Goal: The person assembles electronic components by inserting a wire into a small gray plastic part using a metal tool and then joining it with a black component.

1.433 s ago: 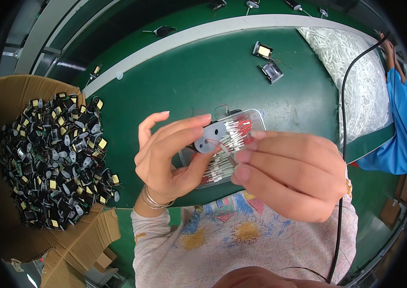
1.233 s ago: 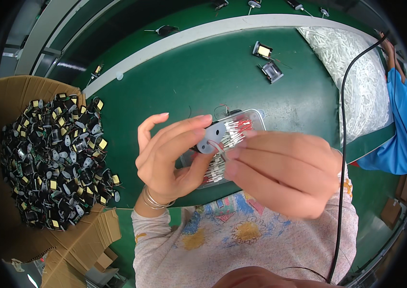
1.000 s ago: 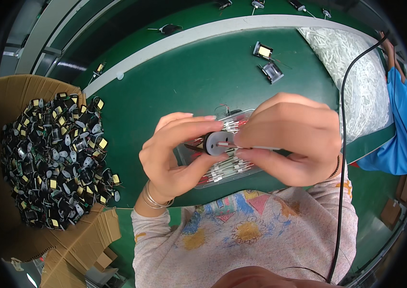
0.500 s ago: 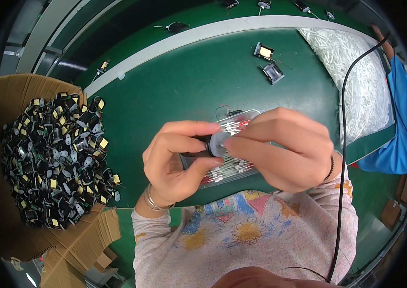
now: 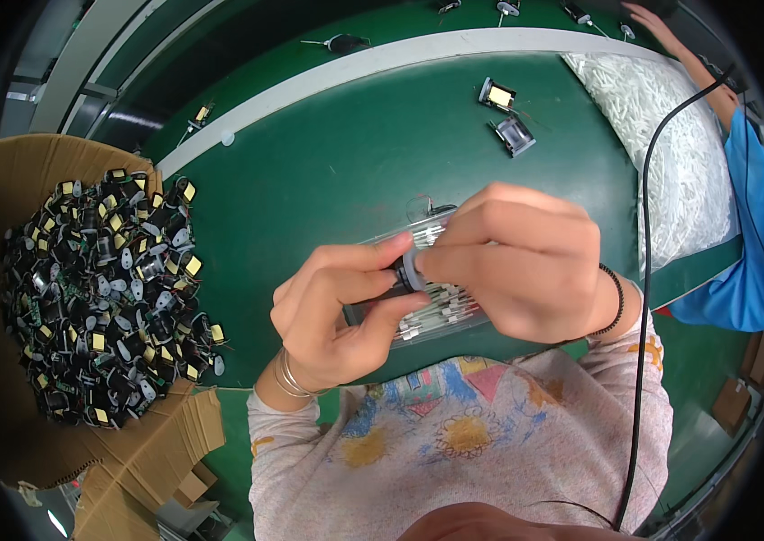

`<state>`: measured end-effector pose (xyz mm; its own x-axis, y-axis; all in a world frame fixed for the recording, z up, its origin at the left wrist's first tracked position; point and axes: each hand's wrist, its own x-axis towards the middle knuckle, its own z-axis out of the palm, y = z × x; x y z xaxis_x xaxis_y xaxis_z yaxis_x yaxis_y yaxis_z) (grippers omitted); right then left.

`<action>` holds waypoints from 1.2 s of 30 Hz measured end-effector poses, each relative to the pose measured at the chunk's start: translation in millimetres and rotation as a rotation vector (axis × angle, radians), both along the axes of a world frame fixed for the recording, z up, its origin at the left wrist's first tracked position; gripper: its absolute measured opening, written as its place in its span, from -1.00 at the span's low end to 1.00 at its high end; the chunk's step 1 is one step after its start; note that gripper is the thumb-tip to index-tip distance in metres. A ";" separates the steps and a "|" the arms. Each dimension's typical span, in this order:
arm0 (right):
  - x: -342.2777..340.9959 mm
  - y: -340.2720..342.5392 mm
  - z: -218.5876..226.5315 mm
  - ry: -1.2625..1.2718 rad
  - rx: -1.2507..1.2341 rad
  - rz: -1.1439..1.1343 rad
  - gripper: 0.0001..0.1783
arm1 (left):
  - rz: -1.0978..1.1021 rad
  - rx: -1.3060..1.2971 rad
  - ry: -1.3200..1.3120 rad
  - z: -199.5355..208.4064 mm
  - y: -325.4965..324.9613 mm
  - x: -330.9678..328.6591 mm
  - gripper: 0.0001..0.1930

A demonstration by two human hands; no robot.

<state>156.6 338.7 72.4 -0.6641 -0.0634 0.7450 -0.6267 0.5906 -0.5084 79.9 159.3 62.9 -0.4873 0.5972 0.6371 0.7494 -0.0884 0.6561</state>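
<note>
Between its thumb and fingers, my left hand [image 5: 328, 311] grips a small black cylindrical part with a grey round end [image 5: 413, 270], held tilted so the end faces right. My right hand [image 5: 531, 257] has its fingers pinched against that grey end. Whatever sits between those fingertips is hidden. Under both hands lies a clear plastic tray [image 5: 414, 337] filled with thin white sticks [image 5: 447, 311] with small white ends. A dark piece with a thin wire [image 5: 439, 209] pokes out at the tray's far edge, partly covered.
At left, a cardboard box [image 5: 39, 158] holds a heap of black-and-grey assemblies [image 5: 116, 298]. Two loose assemblies [image 5: 515, 135] lie farther back. A bag of white pieces [image 5: 684, 171] and a black cable [image 5: 644, 298] are right. Beyond the white rail [image 5: 382, 59], another person's arm [image 5: 702, 77] reaches over.
My right hand has shifted left and slightly away from me, closer over the grey end, which now shows more edge-on. At far right, the other person's arm has stretched out.
</note>
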 end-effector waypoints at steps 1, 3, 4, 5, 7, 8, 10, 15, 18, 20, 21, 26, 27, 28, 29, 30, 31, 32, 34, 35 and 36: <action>0.5 -0.3 -0.1 -0.002 0.001 -0.004 -0.70 | -0.012 0.006 0.037 0.5 1.1 -0.1 -0.67; 0.9 -3.3 -1.9 0.031 -0.076 0.019 -0.69 | -0.025 0.074 -0.036 -2.4 4.6 2.2 -0.67; 0.3 -5.9 -3.1 0.031 -0.077 0.020 -0.69 | -0.028 0.140 -0.105 -4.0 5.2 2.9 -0.67; 0.1 -8.8 -4.0 0.055 -0.088 -0.010 -0.70 | -0.027 0.140 -0.105 -4.9 5.9 3.1 -0.67; -2.6 -9.5 -5.5 0.078 -0.097 -0.033 -0.70 | 0.004 0.178 -0.135 -6.1 6.4 2.3 -0.67; -5.8 -7.4 -6.5 0.078 -0.102 -0.010 -0.72 | 0.011 0.181 -0.134 -6.4 6.2 0.7 -0.67; -12.0 -4.3 -6.8 0.078 -0.102 0.034 -0.74 | 0.012 0.160 -0.155 -6.4 5.1 -3.9 -0.68; -31.7 -8.9 -13.7 -0.077 -0.175 -0.022 -0.87 | 0.012 0.172 -0.321 -17.2 5.4 -20.9 -0.70; -55.9 -7.3 -18.3 -0.131 -0.140 0.017 -0.89 | 0.013 0.219 -0.374 -25.0 5.2 -37.4 -0.71; -81.4 0.1 -23.6 -0.371 -0.239 0.037 -0.92 | 0.056 -0.013 -0.415 -25.8 -1.0 -60.2 -0.72; -99.4 6.2 -32.0 -0.534 -0.354 0.064 -0.92 | 0.115 -0.101 -0.408 -27.0 -4.1 -71.9 -0.71; -195.8 103.6 -76.8 -0.657 -0.884 -0.125 -0.74 | 0.694 -0.680 0.310 -62.2 -68.0 -145.4 -0.63; -208.9 121.7 -84.1 -0.680 -1.034 -0.111 -0.68 | 0.754 -0.774 0.350 -67.2 -84.2 -160.7 -0.65; -219.3 132.2 -90.6 -0.699 -1.078 -0.106 -0.66 | 0.828 -0.856 0.368 -69.3 -95.8 -173.4 -0.67; -225.8 141.8 -95.3 -0.714 -1.124 -0.110 -0.63 | 0.895 -0.935 0.386 -71.1 -102.6 -185.5 -0.69; -229.4 151.4 -101.5 -0.769 -1.129 -0.114 -0.47 | 0.925 -0.960 0.455 -74.1 -106.3 -196.8 -0.68; -231.7 149.9 -103.3 -0.777 -1.132 -0.115 -0.47 | 0.962 -0.991 0.522 -76.9 -109.9 -205.7 -0.67; -230.5 148.2 -101.9 -0.819 -1.093 -0.123 -0.40 | 1.009 -1.107 0.549 -78.4 -107.9 -213.1 -0.64; -221.5 157.6 -103.1 -0.860 -0.971 -0.060 -0.22 | 1.074 -1.331 0.568 -87.3 -103.9 -232.5 -0.57; -210.3 144.1 -92.6 -0.840 -0.950 -0.152 -0.37 | 1.102 -1.435 0.538 -92.2 -102.7 -238.5 -0.55; -199.4 144.0 -88.5 -0.831 -0.885 -0.114 -0.40 | 1.103 -1.475 0.530 -96.5 -107.3 -246.2 -0.55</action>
